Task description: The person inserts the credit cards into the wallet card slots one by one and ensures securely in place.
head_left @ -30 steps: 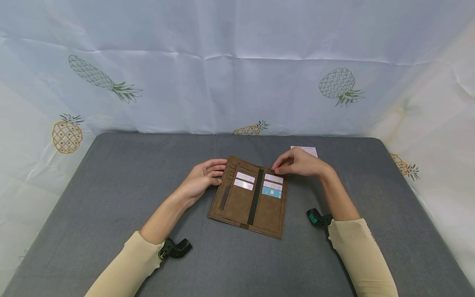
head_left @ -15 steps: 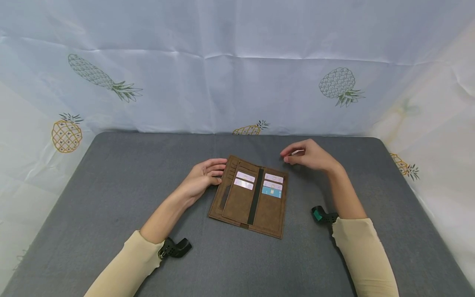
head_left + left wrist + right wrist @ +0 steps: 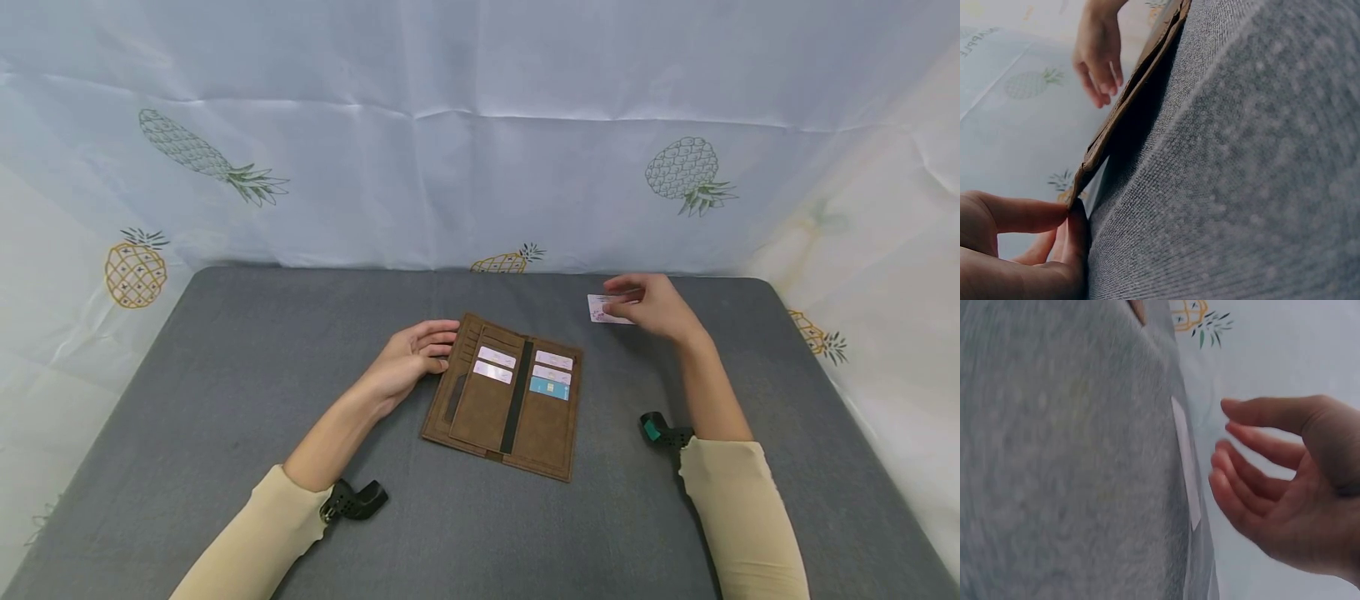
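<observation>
A brown wallet [image 3: 480, 417] lies spread flat on the table, with pink-white cards [image 3: 492, 372] in its left slots. The right slots hold two more pale cards and a blue card [image 3: 550, 388]. My left hand [image 3: 401, 362] grips the wallet's left edge; in the left wrist view the thumb and fingers pinch the wallet's edge [image 3: 1129, 94]. A loose pale pink card [image 3: 600, 309] lies near the far edge. Over it hovers my right hand [image 3: 651, 307], fingers loosely bent. The right wrist view shows that hand [image 3: 1285, 475] apart from the card [image 3: 1186, 464], holding nothing.
A grey cloth covers the table [image 3: 285, 375]. Behind it hangs a pale curtain [image 3: 420, 183] printed with pineapples. Dark wrist devices, a left one [image 3: 358, 502] and a right one [image 3: 663, 432], sit at the beige sleeves.
My right hand has moved from the wallet's upper right corner, back and to the right, to the loose card. The left hand and the wallet stay put.
</observation>
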A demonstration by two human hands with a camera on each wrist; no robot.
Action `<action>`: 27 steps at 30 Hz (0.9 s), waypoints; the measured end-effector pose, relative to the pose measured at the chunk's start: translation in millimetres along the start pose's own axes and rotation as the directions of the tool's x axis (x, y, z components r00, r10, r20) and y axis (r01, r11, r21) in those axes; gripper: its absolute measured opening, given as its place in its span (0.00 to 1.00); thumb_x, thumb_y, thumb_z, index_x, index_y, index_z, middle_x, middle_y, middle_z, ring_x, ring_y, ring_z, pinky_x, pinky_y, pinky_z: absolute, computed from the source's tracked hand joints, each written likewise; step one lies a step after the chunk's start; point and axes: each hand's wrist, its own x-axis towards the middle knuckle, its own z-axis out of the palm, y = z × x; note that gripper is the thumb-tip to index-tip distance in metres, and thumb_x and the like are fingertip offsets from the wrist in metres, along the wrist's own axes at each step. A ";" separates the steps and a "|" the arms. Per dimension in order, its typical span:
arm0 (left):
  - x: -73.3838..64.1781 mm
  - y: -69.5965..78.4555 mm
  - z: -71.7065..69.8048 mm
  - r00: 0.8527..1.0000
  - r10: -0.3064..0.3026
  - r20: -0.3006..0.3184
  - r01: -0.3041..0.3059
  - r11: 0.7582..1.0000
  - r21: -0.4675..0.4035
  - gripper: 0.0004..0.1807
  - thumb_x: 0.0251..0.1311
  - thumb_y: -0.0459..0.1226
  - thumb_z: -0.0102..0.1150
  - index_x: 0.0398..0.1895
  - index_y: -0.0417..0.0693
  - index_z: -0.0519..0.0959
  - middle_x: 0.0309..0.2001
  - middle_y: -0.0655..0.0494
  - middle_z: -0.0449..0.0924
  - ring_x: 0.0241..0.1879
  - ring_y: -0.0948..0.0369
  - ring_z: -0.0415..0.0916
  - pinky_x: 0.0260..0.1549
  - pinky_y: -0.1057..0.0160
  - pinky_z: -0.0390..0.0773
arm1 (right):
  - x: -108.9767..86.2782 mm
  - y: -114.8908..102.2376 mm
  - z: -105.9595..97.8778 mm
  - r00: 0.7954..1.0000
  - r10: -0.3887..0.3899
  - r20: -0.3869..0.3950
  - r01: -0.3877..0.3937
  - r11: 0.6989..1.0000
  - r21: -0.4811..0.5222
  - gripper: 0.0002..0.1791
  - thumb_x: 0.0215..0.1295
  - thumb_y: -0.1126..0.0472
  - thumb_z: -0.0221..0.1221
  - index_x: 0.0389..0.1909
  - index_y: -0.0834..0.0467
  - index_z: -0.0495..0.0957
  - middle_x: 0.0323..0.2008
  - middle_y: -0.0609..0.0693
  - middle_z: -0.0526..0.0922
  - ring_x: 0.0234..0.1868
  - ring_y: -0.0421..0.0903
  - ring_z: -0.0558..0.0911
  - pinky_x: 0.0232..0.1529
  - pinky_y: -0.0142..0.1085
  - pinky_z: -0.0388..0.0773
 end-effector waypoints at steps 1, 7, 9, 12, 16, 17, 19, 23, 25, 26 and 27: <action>0.3 -0.3 0.1 1.000 -0.001 0.000 0.001 1.000 0.000 0.39 0.68 0.18 0.52 0.82 0.46 0.67 0.78 0.43 0.69 0.72 0.49 0.71 0.58 0.66 0.80 | 0.4 1.7 -0.5 1.000 0.016 -0.007 -0.016 1.000 -0.024 0.28 0.77 0.61 0.64 0.73 0.68 0.75 0.69 0.71 0.79 0.66 0.66 0.81 0.56 0.44 0.83; 0.9 -2.1 -0.5 1.000 -0.004 0.001 0.004 1.000 0.004 0.39 0.68 0.19 0.52 0.82 0.46 0.66 0.78 0.43 0.69 0.72 0.49 0.70 0.57 0.66 0.80 | 2.7 9.4 -2.8 0.997 0.076 -0.007 -0.076 0.980 -0.183 0.35 0.73 0.57 0.68 0.74 0.73 0.72 0.70 0.76 0.75 0.68 0.70 0.77 0.67 0.65 0.74; 0.8 -2.6 -0.7 1.000 0.001 0.003 -0.001 1.000 0.007 0.39 0.68 0.19 0.52 0.82 0.45 0.66 0.78 0.42 0.68 0.73 0.48 0.70 0.57 0.66 0.80 | 2.6 10.8 -3.6 0.997 0.079 -0.004 -0.078 0.974 -0.211 0.38 0.71 0.57 0.69 0.74 0.75 0.71 0.71 0.77 0.74 0.70 0.72 0.75 0.71 0.66 0.72; 0.8 -2.5 -0.8 1.000 0.005 0.004 -0.005 1.000 0.007 0.38 0.68 0.19 0.52 0.82 0.45 0.66 0.78 0.41 0.68 0.73 0.48 0.70 0.57 0.67 0.80 | 1.5 13.0 -4.8 0.996 0.083 -0.015 -0.084 0.969 -0.232 0.39 0.70 0.56 0.71 0.73 0.76 0.71 0.72 0.78 0.72 0.73 0.74 0.72 0.73 0.68 0.70; 1.0 -1.8 -0.6 1.000 0.013 0.012 -0.013 1.000 0.010 0.38 0.69 0.19 0.51 0.83 0.45 0.65 0.78 0.41 0.68 0.72 0.50 0.71 0.56 0.68 0.80 | -0.1 16.8 -5.9 0.994 0.097 -0.045 -0.104 0.968 -0.227 0.37 0.68 0.54 0.73 0.70 0.73 0.76 0.69 0.76 0.76 0.68 0.71 0.76 0.67 0.64 0.75; 1.1 -1.9 -0.7 1.000 0.016 0.012 -0.016 1.000 0.010 0.38 0.69 0.19 0.51 0.83 0.44 0.66 0.78 0.41 0.68 0.71 0.50 0.71 0.55 0.69 0.80 | -0.4 17.6 -6.0 0.993 0.101 -0.054 -0.111 0.969 -0.221 0.36 0.68 0.54 0.74 0.68 0.72 0.77 0.67 0.75 0.78 0.65 0.69 0.77 0.63 0.62 0.77; 0.7 -1.9 -0.8 1.000 0.023 0.018 -0.023 1.000 0.015 0.38 0.69 0.20 0.51 0.83 0.44 0.65 0.78 0.40 0.67 0.71 0.50 0.71 0.55 0.69 0.80 | -0.7 19.1 -6.0 0.992 0.109 -0.069 -0.122 0.968 -0.220 0.35 0.66 0.52 0.75 0.64 0.71 0.79 0.62 0.73 0.80 0.58 0.65 0.78 0.54 0.55 0.78; -0.2 -0.9 -0.5 1.000 0.011 0.008 -0.011 1.000 0.009 0.38 0.68 0.19 0.51 0.82 0.45 0.66 0.78 0.41 0.68 0.72 0.49 0.71 0.57 0.67 0.80 | -1.0 20.9 -6.4 0.987 0.143 -0.077 -0.157 0.960 -0.230 0.35 0.65 0.47 0.76 0.58 0.71 0.80 0.53 0.67 0.80 0.47 0.58 0.76 0.42 0.42 0.73; -0.6 -0.8 -0.6 1.000 0.007 0.005 -0.007 1.000 0.008 0.39 0.69 0.19 0.51 0.82 0.46 0.66 0.78 0.42 0.68 0.73 0.48 0.71 0.58 0.66 0.80 | -0.9 21.1 -6.8 0.984 0.163 -0.067 -0.175 0.956 -0.236 0.35 0.64 0.44 0.76 0.54 0.71 0.80 0.49 0.64 0.80 0.44 0.56 0.75 0.38 0.39 0.72; -0.5 -0.9 -0.6 1.000 0.006 0.004 -0.006 1.000 0.005 0.39 0.68 0.19 0.51 0.82 0.46 0.66 0.78 0.42 0.69 0.73 0.48 0.71 0.58 0.66 0.80 | -1.1 20.9 -7.1 0.983 0.175 -0.059 -0.184 0.954 -0.236 0.35 0.64 0.44 0.76 0.53 0.71 0.80 0.48 0.64 0.80 0.43 0.55 0.75 0.38 0.39 0.72; -0.4 -1.3 -0.8 1.000 0.008 0.005 -0.008 1.000 0.006 0.39 0.69 0.19 0.51 0.83 0.46 0.66 0.78 0.42 0.68 0.73 0.48 0.70 0.59 0.66 0.80 | -1.5 20.5 -7.6 0.982 0.185 -0.049 -0.191 0.952 -0.237 0.35 0.64 0.43 0.76 0.52 0.70 0.80 0.47 0.63 0.80 0.42 0.55 0.75 0.37 0.39 0.72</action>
